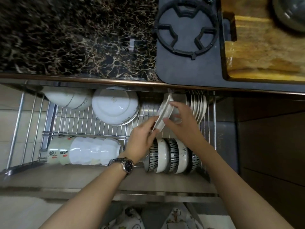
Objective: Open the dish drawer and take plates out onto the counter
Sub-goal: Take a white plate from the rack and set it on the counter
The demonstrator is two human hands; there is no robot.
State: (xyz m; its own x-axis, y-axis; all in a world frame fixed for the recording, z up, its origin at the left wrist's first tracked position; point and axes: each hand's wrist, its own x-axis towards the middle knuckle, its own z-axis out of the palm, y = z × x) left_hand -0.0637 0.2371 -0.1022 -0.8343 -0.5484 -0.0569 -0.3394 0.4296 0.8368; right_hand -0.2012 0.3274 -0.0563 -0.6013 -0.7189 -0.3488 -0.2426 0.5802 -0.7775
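Both hands (165, 128) grip plates (163, 113) over drawer (82, 123).

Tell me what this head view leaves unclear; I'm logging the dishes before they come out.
- Plates held by left hand and right hand: edge-on and blurred, count unclear.
- Racked plates: rear ones hidden under the counter edge.
- White bowls: partly under that edge.
- Pot on the cutting board: cut off by the frame corner.
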